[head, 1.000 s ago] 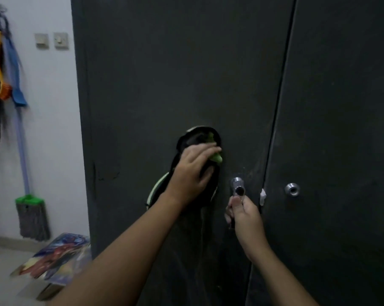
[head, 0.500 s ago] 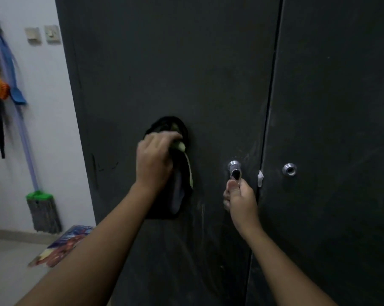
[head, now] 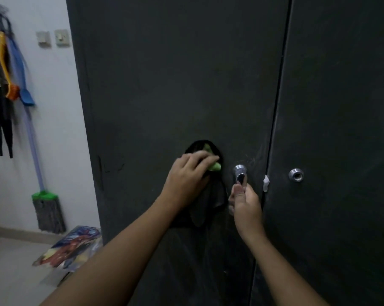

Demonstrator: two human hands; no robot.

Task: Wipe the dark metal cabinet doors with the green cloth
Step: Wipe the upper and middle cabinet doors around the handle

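Left hand [head: 187, 176] presses cloth [head: 215, 167] against left door [head: 164, 85]; fingers [head: 199, 157] extended, not curled. Cloth bunches above the fingertips and hangs below the palm. Right hand [head: 245, 204] just right of cloth, fingers wrapped round handle [head: 240, 173], thumb upward. Right door [head: 341, 107] lies right of both hands.

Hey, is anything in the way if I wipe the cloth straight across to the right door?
Yes. The silver handle and the right hand gripping it sit just right of the green cloth, before the door seam. A white scrap sticks at the seam too.
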